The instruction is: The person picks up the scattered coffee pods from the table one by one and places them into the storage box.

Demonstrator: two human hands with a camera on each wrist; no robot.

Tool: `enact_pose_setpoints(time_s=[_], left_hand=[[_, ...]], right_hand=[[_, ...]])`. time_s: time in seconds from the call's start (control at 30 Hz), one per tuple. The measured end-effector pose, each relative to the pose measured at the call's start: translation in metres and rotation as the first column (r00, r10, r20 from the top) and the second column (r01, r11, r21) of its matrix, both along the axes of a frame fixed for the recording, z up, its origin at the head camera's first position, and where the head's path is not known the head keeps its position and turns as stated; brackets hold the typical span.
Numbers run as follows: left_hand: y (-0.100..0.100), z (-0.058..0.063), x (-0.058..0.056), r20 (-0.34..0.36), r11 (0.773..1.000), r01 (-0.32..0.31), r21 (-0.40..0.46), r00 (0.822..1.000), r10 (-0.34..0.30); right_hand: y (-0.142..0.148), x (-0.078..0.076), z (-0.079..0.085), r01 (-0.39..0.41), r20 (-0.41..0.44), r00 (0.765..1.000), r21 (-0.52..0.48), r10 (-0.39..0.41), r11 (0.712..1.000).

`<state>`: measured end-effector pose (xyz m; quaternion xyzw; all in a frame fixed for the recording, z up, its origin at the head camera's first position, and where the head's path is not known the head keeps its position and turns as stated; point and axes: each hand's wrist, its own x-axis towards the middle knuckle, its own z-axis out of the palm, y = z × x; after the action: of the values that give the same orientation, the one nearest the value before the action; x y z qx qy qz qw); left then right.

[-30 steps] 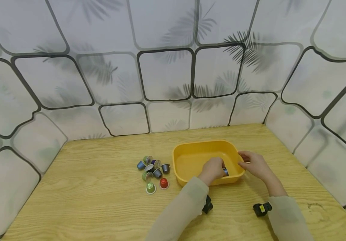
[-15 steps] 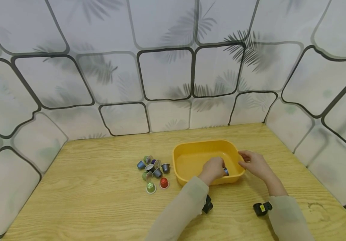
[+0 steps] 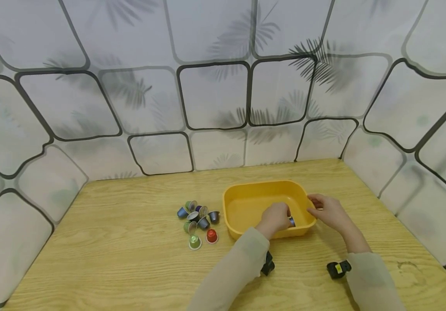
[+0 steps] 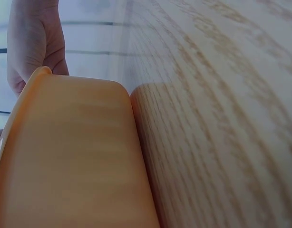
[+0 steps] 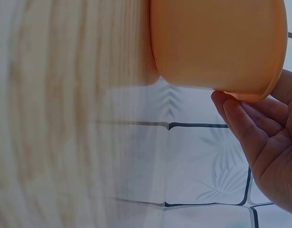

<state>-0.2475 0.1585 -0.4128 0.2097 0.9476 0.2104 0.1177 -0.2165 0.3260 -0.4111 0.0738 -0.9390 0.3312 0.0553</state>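
Against a leaf-printed backdrop (image 3: 215, 95), work on the wood-grain bench (image 3: 110, 268). Find the blue capsule (image 3: 292, 222) inside the yellow tray (image 3: 246, 207), near the front right corner, apparently pinched in curled fingers of the left hand (image 3: 275, 217). Note the tray's right rim, pinched by fingers of the right hand (image 3: 329, 212). Expect a light, smooth, easily dented capsule; grip gently across the sides. Presume stiff plastic for the tray; steady by the rim.

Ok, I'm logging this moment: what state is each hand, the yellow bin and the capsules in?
Left hand: inside the yellow bin at a blue capsule, grip hidden
Right hand: pinches the bin's end rim
Yellow bin: upright on the table
Blue capsule: partly hidden
Red capsule: standing wide end down
Light green capsule: likewise
Other capsules: loosely clustered, several tipped
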Motion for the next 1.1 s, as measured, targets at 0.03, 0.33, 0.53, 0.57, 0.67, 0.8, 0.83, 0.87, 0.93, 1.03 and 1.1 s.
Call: enact_pose_setpoints(time_s=[0.03,0.33,0.53,0.57,0.67,0.8,0.83,0.87,0.93,1.03,1.1], left_hand=[[0.0,-0.0004,-0.0003,0.001,1.0,0.0,0.001,1.0,0.0],[0.0004,-0.0046,-0.0026,-0.01,1.0,0.005,-0.002,1.0,-0.005],[0.0012,-0.0047,-0.0023,-0.005,1.0,0.009,0.002,1.0,-0.009],[0.0013,-0.0047,-0.0021,-0.005,1.0,0.01,0.002,1.0,-0.01],[0.0016,-0.0047,-0.0018,-0.007,1.0,0.01,0.001,1.0,-0.01],[0.0016,-0.0047,-0.0015,-0.007,1.0,0.005,0.003,1.0,-0.005],[0.0016,-0.0046,-0.0013,-0.006,1.0,0.005,0.005,1.0,-0.005],[0.0016,-0.0046,-0.0012,-0.006,1.0,0.005,0.007,1.0,-0.005],[0.0014,-0.004,-0.0008,-0.009,1.0,0.006,0.008,1.0,-0.006],[0.0013,-0.0036,-0.0004,-0.009,1.0,0.006,0.01,1.0,-0.006],[0.0012,-0.0035,-0.0002,-0.011,1.0,0.006,0.01,1.0,-0.006]], right_hand=[[-0.0002,-0.0001,0.0002,0.002,0.0,1.0,-0.001,-0.002,1.0],[-0.0021,0.0005,0.0017,-0.001,0.004,1.0,-0.002,0.001,1.0],[-0.002,0.0014,0.0029,0.002,0.005,1.0,-0.002,-0.002,1.0],[-0.0019,0.0016,0.0029,0.003,0.005,1.0,-0.001,-0.003,1.0],[-0.0012,0.0011,0.002,-0.002,0.004,1.0,0.003,0.002,1.0],[-0.0006,0.0002,0.0011,-0.007,0.005,1.0,0.003,0.007,1.0],[-0.0005,0.0,0.0007,-0.005,0.006,1.0,0.003,0.005,1.0],[-0.0004,0.0,0.0005,-0.003,0.006,1.0,0.004,0.003,1.0],[-0.0004,0.0001,0.0005,-0.002,0.006,1.0,0.005,0.002,1.0],[-0.0003,-0.0001,-0.0003,-0.003,0.001,1.0,0.006,0.003,1.0],[-0.0003,-0.0001,-0.0003,-0.006,-0.002,1.0,0.01,0.006,1.0]])
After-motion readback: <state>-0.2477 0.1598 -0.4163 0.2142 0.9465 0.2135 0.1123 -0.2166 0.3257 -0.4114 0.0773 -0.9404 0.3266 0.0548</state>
